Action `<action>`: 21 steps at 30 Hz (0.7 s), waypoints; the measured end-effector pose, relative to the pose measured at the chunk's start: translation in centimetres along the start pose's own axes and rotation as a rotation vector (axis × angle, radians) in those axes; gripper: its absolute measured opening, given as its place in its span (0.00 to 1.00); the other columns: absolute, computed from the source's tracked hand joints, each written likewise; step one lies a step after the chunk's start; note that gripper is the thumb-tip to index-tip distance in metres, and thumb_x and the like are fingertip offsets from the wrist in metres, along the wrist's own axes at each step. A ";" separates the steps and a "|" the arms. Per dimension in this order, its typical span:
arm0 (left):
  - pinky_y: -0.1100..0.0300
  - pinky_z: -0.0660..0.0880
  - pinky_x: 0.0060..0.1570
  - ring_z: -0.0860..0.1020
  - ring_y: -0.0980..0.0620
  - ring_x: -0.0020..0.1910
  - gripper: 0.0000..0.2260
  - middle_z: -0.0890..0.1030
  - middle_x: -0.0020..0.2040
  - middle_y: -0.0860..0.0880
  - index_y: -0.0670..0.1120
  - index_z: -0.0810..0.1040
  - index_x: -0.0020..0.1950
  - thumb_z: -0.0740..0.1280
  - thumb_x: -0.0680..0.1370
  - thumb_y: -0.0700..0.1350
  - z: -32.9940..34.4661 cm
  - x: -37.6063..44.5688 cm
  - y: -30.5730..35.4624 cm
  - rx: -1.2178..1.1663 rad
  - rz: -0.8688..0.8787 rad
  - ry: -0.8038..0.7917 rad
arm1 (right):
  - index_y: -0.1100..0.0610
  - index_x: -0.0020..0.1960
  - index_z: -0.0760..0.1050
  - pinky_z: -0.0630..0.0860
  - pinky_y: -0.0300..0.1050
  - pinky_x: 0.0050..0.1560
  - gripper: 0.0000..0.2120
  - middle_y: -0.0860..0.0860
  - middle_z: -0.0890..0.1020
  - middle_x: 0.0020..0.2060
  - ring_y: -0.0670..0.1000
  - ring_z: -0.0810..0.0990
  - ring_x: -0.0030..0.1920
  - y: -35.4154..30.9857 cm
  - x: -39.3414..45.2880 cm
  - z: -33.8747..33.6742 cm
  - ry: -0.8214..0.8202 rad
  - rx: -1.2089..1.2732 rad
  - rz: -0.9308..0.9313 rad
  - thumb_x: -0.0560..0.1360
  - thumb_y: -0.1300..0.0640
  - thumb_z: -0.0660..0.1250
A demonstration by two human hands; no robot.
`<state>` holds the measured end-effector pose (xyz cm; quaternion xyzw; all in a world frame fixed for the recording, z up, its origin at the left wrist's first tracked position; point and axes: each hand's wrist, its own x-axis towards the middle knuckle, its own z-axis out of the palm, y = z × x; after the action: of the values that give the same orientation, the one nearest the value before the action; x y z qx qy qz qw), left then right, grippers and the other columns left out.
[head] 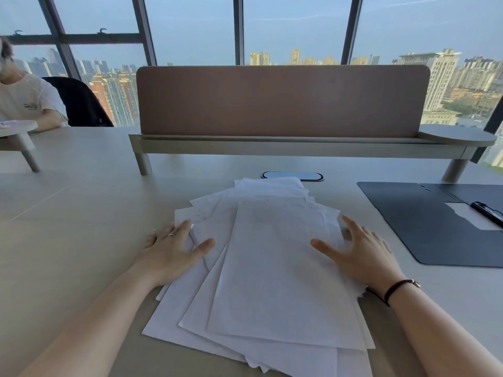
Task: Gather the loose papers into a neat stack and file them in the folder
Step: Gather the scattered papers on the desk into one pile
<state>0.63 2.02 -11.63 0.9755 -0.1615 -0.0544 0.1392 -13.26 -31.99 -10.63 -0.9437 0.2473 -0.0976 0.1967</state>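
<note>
Several loose white papers (272, 268) lie fanned in an untidy overlapping pile on the beige desk in front of me. My left hand (174, 248) rests flat on the pile's left edge, fingers spread, thumb pointing toward the middle. My right hand (359, 251) lies flat on the pile's right edge, fingers apart, thumb pointing inward. Neither hand grips a sheet. A dark grey folder (424, 224) lies open flat on the desk at the right, apart from the papers, with a white sheet (468, 213) and a black clip (487, 213) inside it.
A brown divider panel (280, 102) on a raised shelf (299, 148) stands across the desk behind the papers. An oval cable port (292, 176) sits just beyond the pile. A person in a white shirt (24, 104) sits at the far left. Windows lie behind.
</note>
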 end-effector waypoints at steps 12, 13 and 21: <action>0.46 0.49 0.76 0.61 0.53 0.77 0.51 0.66 0.76 0.57 0.59 0.49 0.79 0.48 0.61 0.83 -0.1 0.7 0.4 -0.074 0.105 0.072 | 0.45 0.79 0.55 0.68 0.47 0.54 0.49 0.52 0.83 0.54 0.52 0.75 0.49 -3.4 -1.5 0.2 0.005 0.240 -0.097 0.66 0.25 0.65; 0.46 0.50 0.76 0.64 0.54 0.75 0.51 0.70 0.74 0.59 0.59 0.52 0.79 0.51 0.61 0.83 -0.2 0.6 0.4 -0.161 0.107 0.097 | 0.45 0.79 0.55 0.66 0.46 0.52 0.48 0.52 0.83 0.53 0.52 0.74 0.48 -3.4 -1.5 0.4 0.006 0.265 -0.103 0.66 0.26 0.66; 0.52 0.73 0.64 0.79 0.55 0.60 0.44 0.80 0.63 0.53 0.68 0.60 0.73 0.76 0.61 0.67 -0.5 0.5 2.7 -0.734 0.047 0.126 | 0.40 0.79 0.47 0.57 0.49 0.74 0.51 0.47 0.70 0.73 0.53 0.63 0.75 -3.0 -2.0 1.1 -0.105 0.038 -0.179 0.64 0.24 0.64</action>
<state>0.41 -0.49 -10.42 0.8582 -0.1446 -0.0452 0.4904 -13.38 -28.18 -10.54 -0.9620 0.1494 -0.0697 0.2176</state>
